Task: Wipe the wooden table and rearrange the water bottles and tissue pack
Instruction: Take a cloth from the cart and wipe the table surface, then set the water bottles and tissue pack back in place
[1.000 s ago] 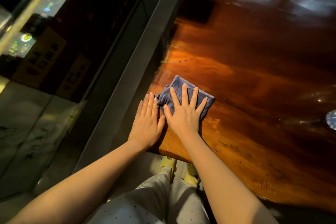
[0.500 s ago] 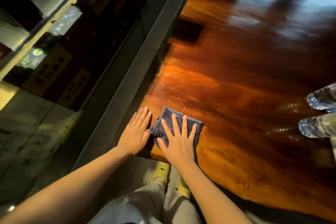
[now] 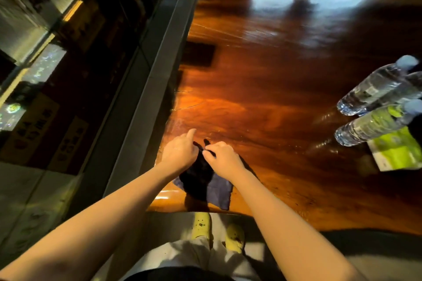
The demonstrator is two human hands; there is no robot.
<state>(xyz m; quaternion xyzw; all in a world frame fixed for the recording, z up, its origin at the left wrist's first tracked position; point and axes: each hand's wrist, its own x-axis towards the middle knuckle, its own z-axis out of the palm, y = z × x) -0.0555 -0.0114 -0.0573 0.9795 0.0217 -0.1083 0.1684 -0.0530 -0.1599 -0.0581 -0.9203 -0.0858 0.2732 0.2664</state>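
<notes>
Both hands, left hand (image 3: 179, 151) and right hand (image 3: 225, 158), are pinching the blue cloth (image 3: 211, 186) up at the table's (image 3: 262, 102) 6 o'clock edge, so I'd refold it flat before wiping toward the bottles (image 3: 374, 89) at 3 o'clock.

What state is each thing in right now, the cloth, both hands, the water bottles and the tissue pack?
blue cloth: on the wooden table at its near edge, far edge lifted.
left hand: pinching the cloth's far edge.
right hand: pinching the same edge.
water bottles: standing upright, capped, near the right edge of the view.
tissue pack: lying flat beside the nearer bottle.
</notes>
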